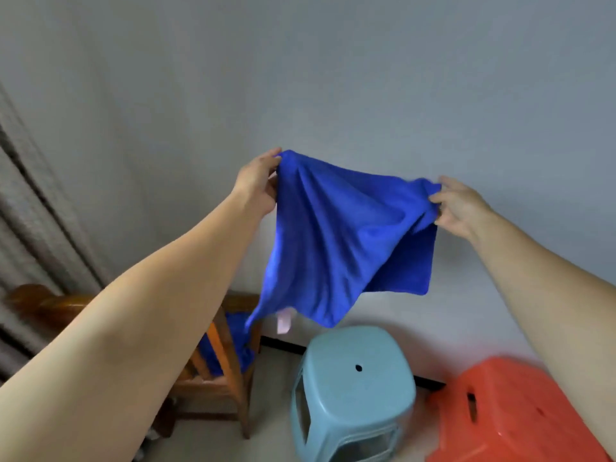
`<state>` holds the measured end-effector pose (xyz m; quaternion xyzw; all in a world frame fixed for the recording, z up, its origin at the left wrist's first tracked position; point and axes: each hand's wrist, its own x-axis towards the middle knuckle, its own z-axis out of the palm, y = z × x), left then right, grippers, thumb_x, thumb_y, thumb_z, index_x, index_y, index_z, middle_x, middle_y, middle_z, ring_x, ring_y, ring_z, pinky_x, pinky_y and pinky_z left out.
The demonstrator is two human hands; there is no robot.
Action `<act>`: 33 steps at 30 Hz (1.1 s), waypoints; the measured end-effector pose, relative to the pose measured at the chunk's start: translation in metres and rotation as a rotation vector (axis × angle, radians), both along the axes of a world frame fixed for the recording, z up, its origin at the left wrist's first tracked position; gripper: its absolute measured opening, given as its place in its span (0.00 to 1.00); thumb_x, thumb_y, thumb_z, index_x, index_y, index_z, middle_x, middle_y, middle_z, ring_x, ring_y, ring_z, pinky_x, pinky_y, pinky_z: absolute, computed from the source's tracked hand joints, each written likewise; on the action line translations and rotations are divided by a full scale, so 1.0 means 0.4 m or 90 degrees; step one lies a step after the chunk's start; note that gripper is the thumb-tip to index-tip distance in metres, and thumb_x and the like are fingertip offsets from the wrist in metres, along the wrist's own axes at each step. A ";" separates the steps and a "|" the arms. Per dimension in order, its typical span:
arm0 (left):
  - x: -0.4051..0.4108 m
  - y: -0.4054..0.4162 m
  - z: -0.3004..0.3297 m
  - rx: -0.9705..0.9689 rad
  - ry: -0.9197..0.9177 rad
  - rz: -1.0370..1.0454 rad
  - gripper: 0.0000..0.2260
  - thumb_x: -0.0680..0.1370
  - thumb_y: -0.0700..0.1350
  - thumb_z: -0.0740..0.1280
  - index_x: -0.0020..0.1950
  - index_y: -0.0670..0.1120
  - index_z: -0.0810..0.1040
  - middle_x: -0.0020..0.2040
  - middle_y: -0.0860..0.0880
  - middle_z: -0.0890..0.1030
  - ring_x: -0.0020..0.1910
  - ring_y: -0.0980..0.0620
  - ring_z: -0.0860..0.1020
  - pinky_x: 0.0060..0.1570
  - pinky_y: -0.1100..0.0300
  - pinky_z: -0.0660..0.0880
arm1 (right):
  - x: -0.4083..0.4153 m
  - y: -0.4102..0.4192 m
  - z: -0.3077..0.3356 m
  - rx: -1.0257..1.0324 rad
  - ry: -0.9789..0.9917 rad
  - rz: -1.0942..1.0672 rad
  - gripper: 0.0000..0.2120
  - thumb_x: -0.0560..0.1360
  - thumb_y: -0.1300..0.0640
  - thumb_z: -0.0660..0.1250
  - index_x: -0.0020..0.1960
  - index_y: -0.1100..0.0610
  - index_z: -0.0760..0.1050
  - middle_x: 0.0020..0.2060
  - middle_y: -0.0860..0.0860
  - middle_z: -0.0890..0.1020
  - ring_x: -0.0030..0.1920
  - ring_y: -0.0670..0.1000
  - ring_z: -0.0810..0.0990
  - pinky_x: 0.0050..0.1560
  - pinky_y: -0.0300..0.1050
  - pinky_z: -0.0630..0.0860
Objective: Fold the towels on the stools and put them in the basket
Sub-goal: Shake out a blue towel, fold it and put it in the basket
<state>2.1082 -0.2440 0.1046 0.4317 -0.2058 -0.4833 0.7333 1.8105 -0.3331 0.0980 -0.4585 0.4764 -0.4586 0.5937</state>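
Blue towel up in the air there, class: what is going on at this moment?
A person holds a blue towel spread in the air, the left hand pinching one top corner and the right hand the other. It hangs unfolded above a light blue stool; a red stool stands beside it. More blue cloth lies on a wooden chair. No basket is visible.

Two towels (346, 235) (240, 341), both blue; two plastic stools, one pale blue (353, 388) and one orange (510, 415) beside it; one wooden chair (230, 368); two hands (256, 185) (461, 205).
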 end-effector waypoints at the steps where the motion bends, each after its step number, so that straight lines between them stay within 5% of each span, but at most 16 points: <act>1: -0.021 -0.012 -0.006 0.008 -0.009 0.003 0.10 0.79 0.35 0.61 0.55 0.46 0.77 0.41 0.48 0.78 0.38 0.53 0.77 0.40 0.62 0.76 | -0.027 -0.013 -0.029 -0.016 0.147 -0.011 0.31 0.75 0.75 0.54 0.74 0.53 0.61 0.62 0.55 0.73 0.56 0.54 0.75 0.43 0.45 0.79; 4: -0.056 -0.046 -0.057 0.094 -0.071 0.042 0.12 0.78 0.33 0.59 0.55 0.45 0.77 0.42 0.46 0.77 0.40 0.50 0.76 0.42 0.60 0.76 | -0.113 -0.045 -0.105 -0.054 0.489 -0.026 0.31 0.75 0.71 0.55 0.75 0.52 0.60 0.67 0.58 0.71 0.60 0.57 0.75 0.50 0.46 0.75; 7: -0.049 -0.063 -0.138 0.198 -0.222 0.056 0.13 0.76 0.33 0.59 0.51 0.47 0.79 0.42 0.45 0.77 0.39 0.48 0.74 0.40 0.57 0.73 | -0.168 -0.060 -0.161 0.003 0.593 0.016 0.28 0.76 0.68 0.56 0.74 0.53 0.61 0.66 0.59 0.71 0.61 0.61 0.75 0.50 0.49 0.74; 10: -0.067 -0.088 -0.213 0.265 -0.329 0.032 0.15 0.74 0.32 0.58 0.48 0.48 0.80 0.39 0.46 0.75 0.44 0.47 0.72 0.44 0.55 0.73 | -0.205 -0.053 -0.181 0.057 0.639 0.070 0.18 0.76 0.67 0.58 0.66 0.62 0.70 0.51 0.58 0.75 0.47 0.56 0.75 0.41 0.44 0.71; 12: -0.083 -0.100 -0.255 0.290 -0.367 0.018 0.16 0.74 0.31 0.57 0.49 0.47 0.80 0.41 0.46 0.76 0.46 0.47 0.72 0.46 0.55 0.73 | -0.218 -0.045 -0.184 0.090 0.682 0.117 0.06 0.76 0.63 0.62 0.50 0.60 0.76 0.38 0.55 0.73 0.36 0.53 0.71 0.33 0.41 0.67; 15: -0.105 -0.120 -0.302 0.326 -0.400 -0.016 0.19 0.75 0.31 0.55 0.55 0.42 0.81 0.48 0.46 0.76 0.48 0.48 0.72 0.48 0.59 0.71 | -0.244 -0.055 -0.208 0.258 0.429 0.110 0.05 0.74 0.57 0.69 0.43 0.58 0.76 0.31 0.53 0.79 0.29 0.52 0.77 0.31 0.41 0.74; 17: -0.114 -0.132 -0.318 0.348 -0.366 -0.047 0.18 0.76 0.32 0.54 0.57 0.43 0.81 0.51 0.47 0.75 0.50 0.49 0.72 0.46 0.58 0.72 | -0.259 -0.060 -0.210 0.315 0.228 0.089 0.06 0.75 0.55 0.68 0.49 0.57 0.79 0.34 0.51 0.85 0.32 0.48 0.83 0.31 0.40 0.80; 20: -0.114 -0.154 -0.338 0.404 -0.264 -0.101 0.15 0.77 0.36 0.57 0.54 0.48 0.80 0.56 0.46 0.72 0.52 0.48 0.71 0.47 0.55 0.71 | -0.278 -0.065 -0.205 0.293 0.119 0.131 0.09 0.76 0.62 0.64 0.53 0.53 0.78 0.45 0.49 0.84 0.42 0.47 0.83 0.40 0.43 0.81; 24: -0.092 -0.178 -0.383 0.451 -0.173 -0.180 0.19 0.77 0.36 0.54 0.61 0.51 0.78 0.59 0.46 0.69 0.44 0.49 0.71 0.42 0.55 0.72 | -0.304 -0.070 -0.239 0.334 0.181 0.218 0.16 0.75 0.71 0.60 0.54 0.54 0.76 0.49 0.51 0.81 0.43 0.47 0.80 0.43 0.42 0.77; 29: -0.083 -0.198 -0.439 0.530 -0.175 -0.207 0.19 0.76 0.36 0.57 0.61 0.52 0.78 0.62 0.46 0.71 0.50 0.47 0.71 0.50 0.53 0.71 | -0.296 -0.068 -0.311 0.358 0.497 0.240 0.14 0.75 0.72 0.62 0.52 0.55 0.76 0.33 0.51 0.75 0.24 0.43 0.70 0.26 0.35 0.61; 33: -0.082 -0.210 -0.453 0.552 -0.175 -0.197 0.19 0.77 0.35 0.58 0.62 0.51 0.78 0.60 0.46 0.72 0.48 0.47 0.73 0.46 0.56 0.74 | -0.288 -0.073 -0.351 0.302 0.462 0.132 0.12 0.75 0.72 0.61 0.53 0.60 0.76 0.28 0.52 0.74 0.20 0.42 0.69 0.19 0.31 0.60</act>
